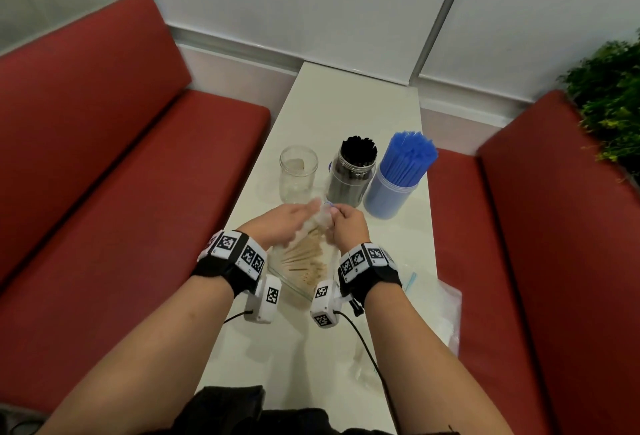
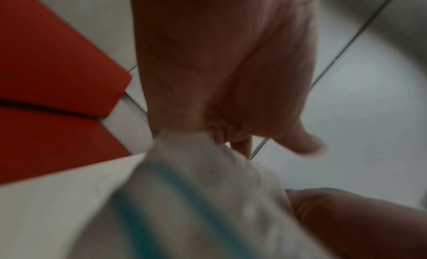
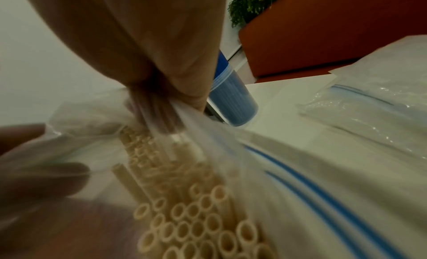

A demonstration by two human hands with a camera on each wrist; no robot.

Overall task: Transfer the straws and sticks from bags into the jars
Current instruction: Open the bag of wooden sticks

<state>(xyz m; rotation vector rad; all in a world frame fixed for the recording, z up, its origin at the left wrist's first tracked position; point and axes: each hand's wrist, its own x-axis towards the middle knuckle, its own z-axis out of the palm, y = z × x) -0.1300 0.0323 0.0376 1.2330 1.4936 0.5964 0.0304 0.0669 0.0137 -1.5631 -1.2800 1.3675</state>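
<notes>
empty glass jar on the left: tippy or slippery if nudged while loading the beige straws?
The empty jar looks like smooth clear glass, so probably slick and breakable. It is taller than wide and holds no ballast, so a sideways nudge from the bag could likely tip it.

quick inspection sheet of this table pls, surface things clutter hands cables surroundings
surface: white table, narrow, between benches
job's things: clear jar without straws; black straws jar and blue straws jar full; zip bag of beige straws near the front edge
clutter: empty bags at the right edge
grippers: left hand and right hand both grip the bag's top
cables: black cable from the right wrist unit
surroundings: red benches both sides, plant far right
</notes>
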